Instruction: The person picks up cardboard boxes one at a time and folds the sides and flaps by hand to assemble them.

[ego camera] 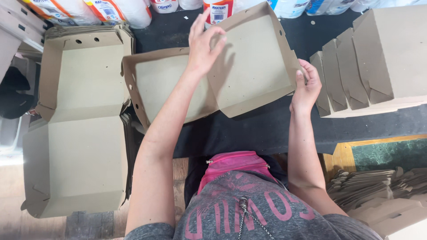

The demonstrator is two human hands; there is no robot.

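Observation:
A brown cardboard clamshell box [253,66] lies open on the dark table [267,129], its two trays hinged in the middle. My right hand [306,86] grips the raised right edge of the right tray. Over the fold between the trays hovers my left hand [202,42], its fingers spread and touching the inner wall of the right tray. The left tray [155,84] lies flatter on the table.
A stack of unfolded box blanks with an open box on top [80,124] sits at the left. Folded boxes [369,66] stand in a row at the right. Flat blanks [382,191] lie low at the right. Wrapped paper rolls [111,11] line the far edge.

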